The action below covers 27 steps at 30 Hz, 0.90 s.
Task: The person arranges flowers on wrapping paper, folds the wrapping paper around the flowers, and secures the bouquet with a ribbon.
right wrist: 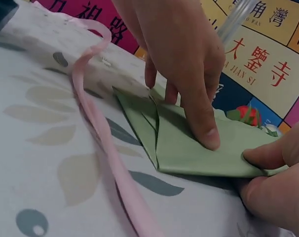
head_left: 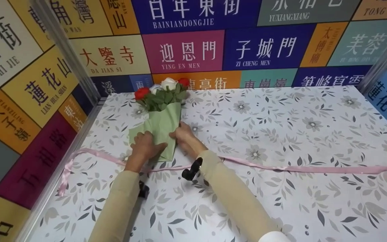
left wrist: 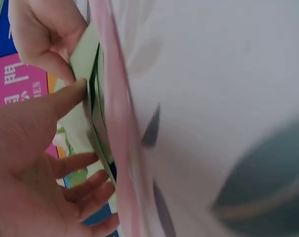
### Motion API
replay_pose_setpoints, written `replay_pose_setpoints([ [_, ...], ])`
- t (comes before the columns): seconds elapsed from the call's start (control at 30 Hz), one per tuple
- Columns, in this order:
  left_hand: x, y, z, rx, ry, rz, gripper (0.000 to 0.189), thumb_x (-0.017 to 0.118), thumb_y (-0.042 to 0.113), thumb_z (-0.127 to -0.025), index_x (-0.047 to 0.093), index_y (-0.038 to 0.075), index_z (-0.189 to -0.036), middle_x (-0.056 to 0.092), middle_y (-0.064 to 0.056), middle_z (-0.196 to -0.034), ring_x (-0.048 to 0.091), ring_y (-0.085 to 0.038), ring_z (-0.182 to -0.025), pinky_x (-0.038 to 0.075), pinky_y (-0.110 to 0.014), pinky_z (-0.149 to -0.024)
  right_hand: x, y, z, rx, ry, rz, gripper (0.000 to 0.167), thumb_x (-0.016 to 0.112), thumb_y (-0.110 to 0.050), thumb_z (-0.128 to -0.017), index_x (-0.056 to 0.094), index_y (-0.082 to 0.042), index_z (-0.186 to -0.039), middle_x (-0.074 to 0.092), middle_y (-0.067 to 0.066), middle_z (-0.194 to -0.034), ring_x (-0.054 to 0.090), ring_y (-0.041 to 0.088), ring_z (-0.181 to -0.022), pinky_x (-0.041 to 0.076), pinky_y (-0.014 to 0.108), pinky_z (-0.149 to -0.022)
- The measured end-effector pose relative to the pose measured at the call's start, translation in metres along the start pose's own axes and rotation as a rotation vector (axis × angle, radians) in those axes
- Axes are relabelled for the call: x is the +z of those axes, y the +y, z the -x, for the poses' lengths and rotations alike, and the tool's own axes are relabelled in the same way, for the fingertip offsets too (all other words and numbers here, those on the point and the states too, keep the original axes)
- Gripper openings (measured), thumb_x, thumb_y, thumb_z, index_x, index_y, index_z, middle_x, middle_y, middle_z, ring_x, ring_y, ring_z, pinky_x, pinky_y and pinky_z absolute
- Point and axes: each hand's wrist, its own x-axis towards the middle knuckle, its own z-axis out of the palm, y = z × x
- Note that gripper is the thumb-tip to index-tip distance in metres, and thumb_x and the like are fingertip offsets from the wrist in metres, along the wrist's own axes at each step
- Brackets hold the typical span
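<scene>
Handling: green wrapping paper (head_left: pixel 164 125), folded round a small bouquet, lying on the left part of the bench (head_left: pixel 297 134), far side.
Left hand (head_left: pixel 143 147): fairly spread, thumb pressing front of paper, fingers loosely bent at its left side; not closed round anything.
Right hand (head_left: pixel 185 136): nearly closed, pinching right edge of paper between thumb and finger.
Flowers: red rose (head_left: pixel 142 93) at left, white rose (head_left: pixel 169 84) near middle, second red rose (head_left: pixel 183 81) at right; green leaves (head_left: pixel 161 101) below, heads toward the wall (head_left: pixel 264 50).
Paper bottom: narrow end toward person, layers parted at the edge in left wrist view.
Ribbon (head_left: pixel 264 168): pink, across bench, just beside paper's narrow end, passing below both wrists.
Sleeves (head_left: pixel 227 181): beige, black device (head_left: pixel 193 169) at each wrist.
Bench cover: white, grey floral print.
</scene>
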Motion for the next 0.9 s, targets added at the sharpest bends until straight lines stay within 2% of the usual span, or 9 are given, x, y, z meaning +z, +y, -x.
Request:
replay_pose_setpoints([
  [0.17,0.004,0.017,0.005,-0.038,0.005,0.077,0.071,0.067,0.043,-0.091,0.046,-0.010,-0.133,0.044,-0.035,-0.137,0.045,-0.048,-0.130,0.034,-0.067,-0.108,-0.008,-0.004,0.005,-0.019,-0.003,-0.107,0.063,0.053,0.021,-0.080,0.051,0.002,-0.140,0.061,0.018,-0.126,0.059,0.026,-0.108,0.051,0.037,-0.098],
  [0.27,0.005,0.022,0.008,-0.017,0.006,0.138,0.070,0.065,0.035,-0.091,0.043,-0.011,-0.139,0.042,-0.036,-0.140,0.043,-0.049,-0.133,0.030,-0.066,-0.113,-0.012,-0.006,0.010,-0.038,-0.032,-0.150,0.058,0.053,0.023,-0.077,0.057,0.003,-0.131,0.065,0.015,-0.111,0.061,0.023,-0.096,0.055,0.035,-0.090],
  [0.33,0.007,0.023,0.008,0.007,0.012,0.222,0.074,0.066,0.029,-0.089,0.037,-0.011,-0.144,0.039,-0.037,-0.143,0.042,-0.048,-0.134,0.031,-0.061,-0.115,-0.015,-0.009,0.012,-0.050,-0.057,-0.176,0.058,0.052,0.023,-0.075,0.060,0.001,-0.129,0.066,0.012,-0.105,0.062,0.021,-0.092,0.055,0.033,-0.087],
  [0.5,0.011,0.030,0.004,0.044,0.019,0.467,0.087,0.069,0.021,-0.087,0.022,-0.013,-0.151,0.037,-0.037,-0.148,0.042,-0.045,-0.138,0.037,-0.051,-0.116,-0.032,-0.017,0.017,-0.052,-0.142,-0.216,0.057,0.049,0.023,-0.078,0.057,0.002,-0.130,0.064,0.006,-0.101,0.061,0.019,-0.092,0.054,0.032,-0.089],
  [0.7,0.013,0.044,-0.002,0.033,0.051,0.692,0.088,0.073,0.032,-0.088,0.028,-0.010,-0.152,0.043,-0.033,-0.149,0.047,-0.042,-0.137,0.041,-0.050,-0.114,-0.050,-0.030,0.026,-0.082,-0.208,-0.187,0.045,0.046,0.025,-0.083,0.052,0.004,-0.123,0.062,0.006,-0.092,0.062,0.017,-0.079,0.056,0.026,-0.075],
  [0.9,0.011,0.052,0.001,0.011,0.005,0.995,0.082,0.070,0.038,-0.093,0.032,-0.002,-0.153,0.045,-0.026,-0.150,0.051,-0.037,-0.134,0.043,-0.048,-0.112,-0.062,-0.045,0.041,-0.110,-0.194,-0.106,0.048,0.050,0.020,-0.087,0.048,0.007,-0.133,0.063,0.006,-0.100,0.066,0.016,-0.085,0.059,0.029,-0.080],
])
